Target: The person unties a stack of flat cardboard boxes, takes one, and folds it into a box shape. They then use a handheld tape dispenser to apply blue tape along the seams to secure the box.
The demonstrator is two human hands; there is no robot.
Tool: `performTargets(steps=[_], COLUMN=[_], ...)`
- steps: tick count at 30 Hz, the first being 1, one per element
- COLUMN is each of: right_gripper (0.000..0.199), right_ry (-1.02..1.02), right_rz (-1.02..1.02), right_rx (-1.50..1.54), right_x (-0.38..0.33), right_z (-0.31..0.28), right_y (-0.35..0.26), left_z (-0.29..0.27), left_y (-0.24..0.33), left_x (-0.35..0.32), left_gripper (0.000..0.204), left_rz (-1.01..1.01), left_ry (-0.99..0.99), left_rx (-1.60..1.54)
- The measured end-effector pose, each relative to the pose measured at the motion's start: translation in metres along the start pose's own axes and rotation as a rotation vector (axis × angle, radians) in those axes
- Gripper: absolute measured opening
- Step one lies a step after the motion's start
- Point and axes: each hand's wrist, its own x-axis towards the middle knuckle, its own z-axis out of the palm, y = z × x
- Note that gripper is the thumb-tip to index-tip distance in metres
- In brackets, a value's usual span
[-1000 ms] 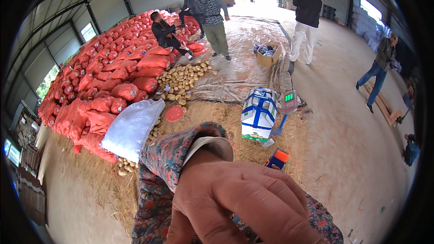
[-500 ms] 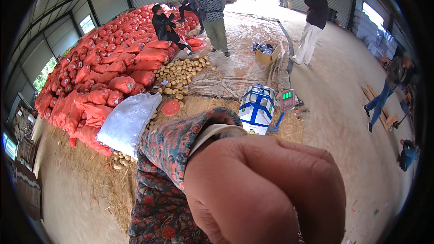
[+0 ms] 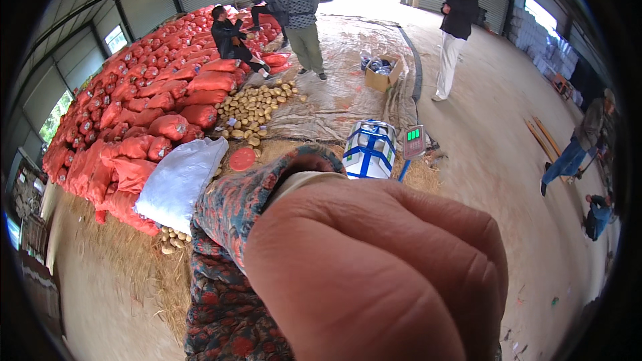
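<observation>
Curled, with its fingers lying close together, the left hand (image 3: 374,261) fills the lower middle of the head view; its fingertips bend down out of sight, so I cannot tell whether they pinch anything. Its flowered, quilted sleeve (image 3: 224,210) rises from the lower edge, left of centre, to a cuff near the middle of the frame. Just above the knuckles in the picture sits a white package (image 3: 369,150) bound with blue straps, its lower end hidden by the hand. Beside it, to the right, a scale display (image 3: 414,142) glows green on a blue post; the package probably stands on that scale, though the base is covered from this angle.

Left of centre lie a pale, plump sack (image 3: 180,177) and a flat red disc (image 3: 243,158), with loose potatoes (image 3: 251,108) heaped above them. Red sacks (image 3: 150,103) pile across the upper left. Upper centre holds an open cardboard box (image 3: 379,81) on a wrinkled sheet (image 3: 338,43); a person in white trousers (image 3: 449,63) stands right of it.
</observation>
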Motion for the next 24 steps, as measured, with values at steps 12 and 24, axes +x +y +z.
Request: performTargets(steps=[12, 24], right_gripper=[0.047, 0.037], right_ry=[-0.019, 0.271], right_rz=[0.004, -0.320], right_rx=[0.015, 0.132], right_x=[-0.019, -0.097], right_z=[-0.010, -0.044], right_y=[-0.006, -0.042], left_z=[-0.018, -0.015], left_y=[-0.017, -0.233], left_x=[-0.002, -0.254], left_gripper=[0.012, 0.029], left_rz=[-0.046, -1.289], left_ry=[0.013, -0.214], left_rx=[-0.108, 0.407])
